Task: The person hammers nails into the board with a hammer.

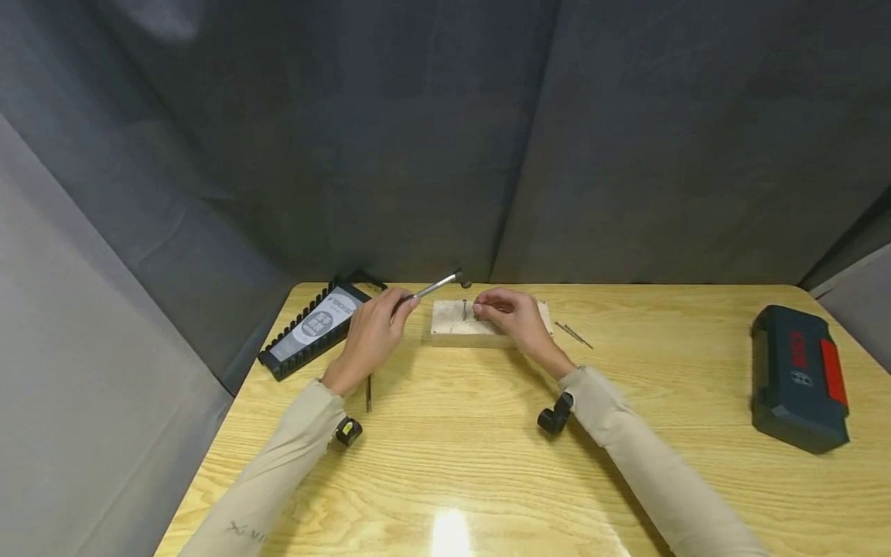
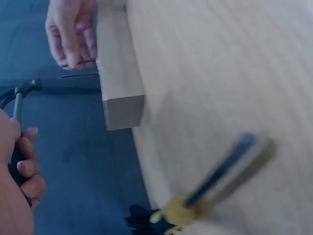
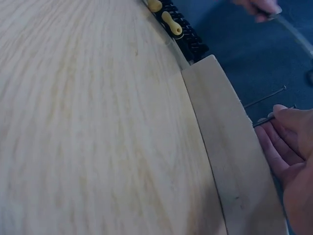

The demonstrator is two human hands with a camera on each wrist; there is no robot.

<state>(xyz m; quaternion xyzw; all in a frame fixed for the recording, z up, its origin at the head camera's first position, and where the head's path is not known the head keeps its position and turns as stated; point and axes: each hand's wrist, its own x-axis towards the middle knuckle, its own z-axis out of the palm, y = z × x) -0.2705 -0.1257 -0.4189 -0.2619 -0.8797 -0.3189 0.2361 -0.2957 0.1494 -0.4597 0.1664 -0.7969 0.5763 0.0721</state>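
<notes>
My left hand grips the dark handle of a claw hammer, its head raised above and beside a pale wooden block. On the block's upper face, one nail stands upright. Close beside it my right hand pinches a second nail between thumb and fingers, its lower end at the wood. The left wrist view shows the hammer head apart from both nails.
Loose nails lie right of the block. At the left rests a black tool rack with a silver label. A screwdriver with a yellow handle lies near it. A dark Bosch case sits far right. A grey curtain hangs behind the table.
</notes>
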